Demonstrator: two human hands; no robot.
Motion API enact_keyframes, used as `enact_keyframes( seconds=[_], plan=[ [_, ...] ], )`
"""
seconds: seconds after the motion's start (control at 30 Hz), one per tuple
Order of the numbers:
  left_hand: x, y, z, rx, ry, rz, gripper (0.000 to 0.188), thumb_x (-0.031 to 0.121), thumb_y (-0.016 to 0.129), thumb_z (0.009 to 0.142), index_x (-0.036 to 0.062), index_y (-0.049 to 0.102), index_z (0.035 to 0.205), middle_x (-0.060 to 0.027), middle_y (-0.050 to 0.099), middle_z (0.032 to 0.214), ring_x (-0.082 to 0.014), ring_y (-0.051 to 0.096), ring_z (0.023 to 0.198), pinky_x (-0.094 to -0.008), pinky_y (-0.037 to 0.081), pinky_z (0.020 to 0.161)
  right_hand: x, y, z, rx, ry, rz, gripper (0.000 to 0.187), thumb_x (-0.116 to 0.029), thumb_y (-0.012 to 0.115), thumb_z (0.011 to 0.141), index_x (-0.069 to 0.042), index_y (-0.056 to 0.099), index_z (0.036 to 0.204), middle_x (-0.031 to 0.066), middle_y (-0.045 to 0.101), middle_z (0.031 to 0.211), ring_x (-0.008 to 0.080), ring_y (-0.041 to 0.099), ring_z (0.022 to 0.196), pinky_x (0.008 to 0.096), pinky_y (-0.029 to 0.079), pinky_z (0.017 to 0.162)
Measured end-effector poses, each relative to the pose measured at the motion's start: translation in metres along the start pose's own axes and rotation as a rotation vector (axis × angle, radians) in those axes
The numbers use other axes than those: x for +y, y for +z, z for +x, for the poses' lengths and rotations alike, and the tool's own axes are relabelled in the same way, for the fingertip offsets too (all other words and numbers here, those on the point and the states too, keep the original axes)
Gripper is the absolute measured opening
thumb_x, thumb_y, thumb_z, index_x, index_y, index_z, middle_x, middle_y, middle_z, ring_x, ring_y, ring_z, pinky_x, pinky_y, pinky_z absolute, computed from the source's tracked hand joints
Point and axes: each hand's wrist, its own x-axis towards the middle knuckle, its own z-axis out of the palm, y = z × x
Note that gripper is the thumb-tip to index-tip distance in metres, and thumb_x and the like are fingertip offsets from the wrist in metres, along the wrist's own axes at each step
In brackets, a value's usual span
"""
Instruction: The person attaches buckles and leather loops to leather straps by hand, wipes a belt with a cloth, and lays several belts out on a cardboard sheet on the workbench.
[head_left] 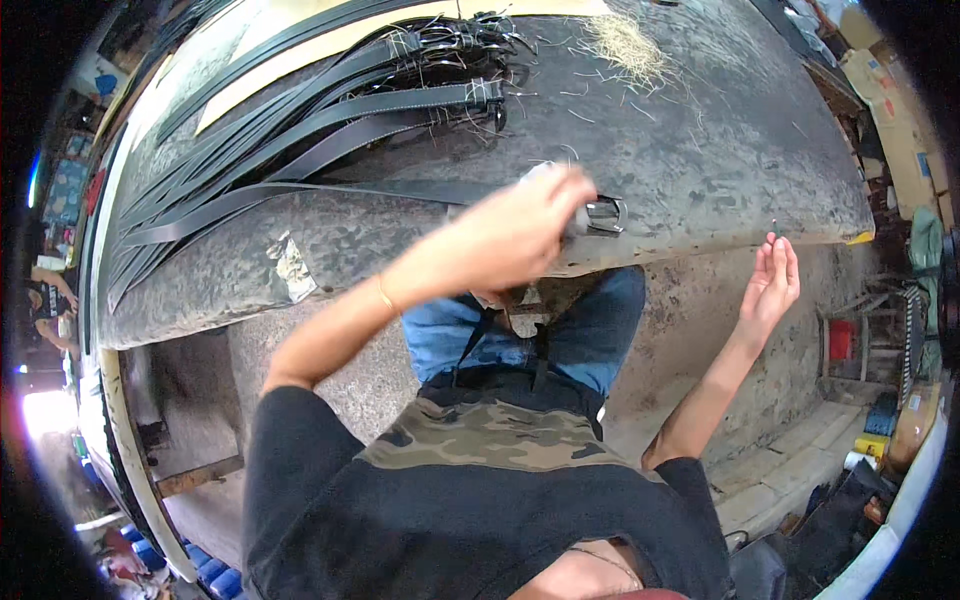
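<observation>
A black leather belt [400, 188] lies along the near part of the table, its silver buckle [608, 214] at the right end close to the edge. Over the belt, just left of the buckle, is my left hand [530, 220]. It is blurred, with fingers curled closed, and what they grip is hidden. A small white thing [538, 172] shows behind its knuckles, and a fine thread curves above. Off to the right, past the table's near edge, my right hand [775, 280] is raised, its fingertips pinched together on a tiny, thin needle-like piece [773, 224].
Several black belts [330, 110] with buckles lie bundled at the far left. A heap of pale thread scraps [628, 50] sits at the back. A torn paper patch [290, 268] lies near the front edge. A wooden rack [860, 340] stands at right; another person [52, 310] is at far left.
</observation>
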Motion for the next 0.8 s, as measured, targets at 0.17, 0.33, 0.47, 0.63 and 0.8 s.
enact_keyframes(
  seconds=[0.17,0.33,0.47,0.63,0.8],
  plan=[
    [0.033,0.053,-0.022,-0.133,0.154,-0.005,0.057,-0.005,0.059,0.074,0.0039,0.052,0.13,-0.0211,0.05,0.14,-0.0371,0.054,0.125,-0.0434,0.044,0.107,-0.005,-0.002,0.003,0.061,-0.052,-0.051,0.024,-0.005,0.067,0.093,0.007,0.063,0.114,0.0178,0.069,0.108,0.0157,0.068,0.089,0.0263,0.057,0.081],
    [0.045,0.054,-0.032,0.089,0.289,-0.112,0.052,-0.004,0.061,0.068,0.0044,0.061,0.119,-0.0176,0.057,0.131,-0.0336,0.056,0.125,-0.0436,0.047,0.104,-0.015,0.015,0.007,0.071,-0.185,-0.185,0.025,-0.002,0.07,0.09,0.01,0.064,0.112,0.0171,0.07,0.103,0.0168,0.068,0.087,0.0268,0.057,0.08],
    [0.039,0.037,-0.013,0.459,0.151,-0.003,0.051,-0.008,0.062,0.071,0.0048,0.061,0.121,-0.0197,0.057,0.131,-0.0387,0.052,0.128,-0.0505,0.042,0.107,-0.028,0.009,0.005,0.105,-0.383,-0.407,0.017,-0.003,0.069,0.091,0.006,0.068,0.106,0.0128,0.071,0.102,0.0143,0.067,0.086,0.0256,0.055,0.08],
    [0.022,0.055,-0.005,0.248,-0.173,0.245,0.055,0.009,0.067,0.08,0.0092,0.053,0.133,-0.02,0.05,0.137,-0.0379,0.041,0.135,-0.0519,0.032,0.113,-0.001,-0.003,0.0,-0.108,-0.797,-1.247,0.008,-0.001,0.068,0.09,0.003,0.068,0.097,0.0089,0.071,0.093,0.017,0.067,0.085,0.0293,0.053,0.077],
    [0.019,0.055,-0.007,0.219,-0.142,0.302,0.054,0.019,0.07,0.08,0.011,0.054,0.131,-0.0195,0.051,0.135,-0.0378,0.044,0.133,-0.0526,0.034,0.11,-0.009,0.002,0.005,0.077,-0.657,-1.017,0.009,-0.002,0.065,0.092,0.003,0.067,0.099,0.0102,0.07,0.091,0.0171,0.066,0.083,0.0302,0.053,0.076]
  ],
)
